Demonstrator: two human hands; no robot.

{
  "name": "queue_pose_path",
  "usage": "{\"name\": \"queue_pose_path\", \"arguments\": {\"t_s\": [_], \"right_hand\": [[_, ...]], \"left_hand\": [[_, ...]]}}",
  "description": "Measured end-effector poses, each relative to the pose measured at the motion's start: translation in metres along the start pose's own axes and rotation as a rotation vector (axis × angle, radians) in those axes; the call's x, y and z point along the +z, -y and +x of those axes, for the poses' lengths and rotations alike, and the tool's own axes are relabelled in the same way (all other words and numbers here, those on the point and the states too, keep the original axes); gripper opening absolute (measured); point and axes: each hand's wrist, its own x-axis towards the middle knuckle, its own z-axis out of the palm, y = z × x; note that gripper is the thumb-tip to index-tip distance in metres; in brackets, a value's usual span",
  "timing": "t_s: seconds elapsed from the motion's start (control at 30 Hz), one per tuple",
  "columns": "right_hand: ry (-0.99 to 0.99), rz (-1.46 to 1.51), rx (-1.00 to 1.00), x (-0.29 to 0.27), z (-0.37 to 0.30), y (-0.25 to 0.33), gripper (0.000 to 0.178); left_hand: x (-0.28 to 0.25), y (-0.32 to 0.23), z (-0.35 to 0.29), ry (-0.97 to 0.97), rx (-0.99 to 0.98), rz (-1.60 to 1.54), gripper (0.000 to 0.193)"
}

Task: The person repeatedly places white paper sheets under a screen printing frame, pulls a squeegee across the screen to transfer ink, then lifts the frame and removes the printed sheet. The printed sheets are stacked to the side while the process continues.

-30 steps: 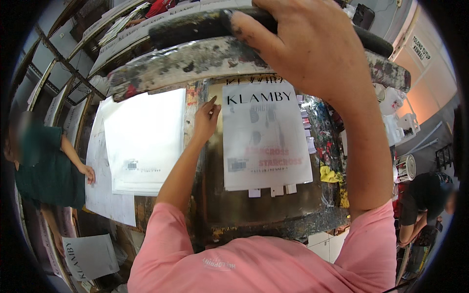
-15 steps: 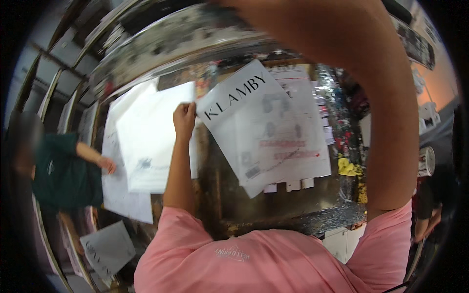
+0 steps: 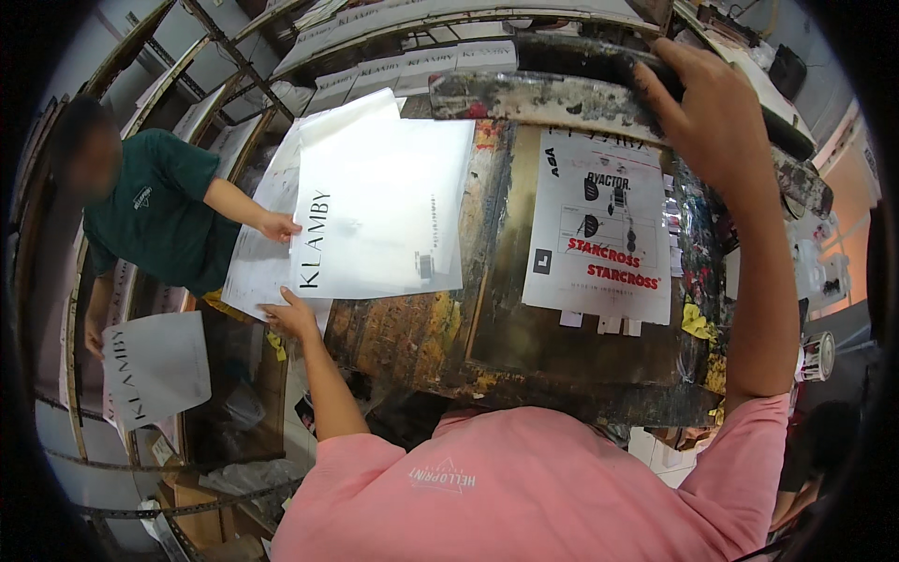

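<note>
Plainly, white sheets (image 3: 428,63) are racked beyond the paint-stained table (image 3: 393,335); black-edged frame (image 3: 552,101) is gripped by right hand (image 3: 707,117); left hand (image 3: 298,321): grip unclear.

The pale sheet (image 3: 375,178) is being washed nearly white by glare, while the red-lettered sheet (image 3: 599,229) is being rendered crisply. The counter (image 3: 552,351) is being left dimmer. Towards the black rim, the rail (image 3: 187,511) is being bent by fisheye distortion.

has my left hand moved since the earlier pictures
Yes, to the left: the left hand, earlier at the edge of the board, is now well away from it.
</note>
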Motion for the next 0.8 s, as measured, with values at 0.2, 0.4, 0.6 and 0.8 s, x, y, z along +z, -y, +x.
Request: {"name": "queue_pose_path", "arguments": {"t_s": [0.2, 0.4, 0.6, 0.8], "right_hand": [[0.064, -0.081, 0.046, -0.002, -0.018, 0.017, 0.045], [0.127, -0.024, 0.081, -0.004, 0.006, -0.003, 0.039], [0.066, -0.049, 0.064, -0.002, -0.003, 0.004, 0.035], [0.033, -0.064, 0.067, 0.012, 0.015, -0.005, 0.036]], "left_hand": [[-0.115, -0.125, -0.081, 0.525, 1.268, -0.595, 0.048], [-0.070, -0.223, -0.100, 0.773, 1.800, -0.151, 0.053], [-0.064, -0.231, -0.223, 1.000, 1.833, -0.538, 0.068], [-0.163, -0.273, -0.393, 0.983, 1.828, -0.775, 0.066]]}}
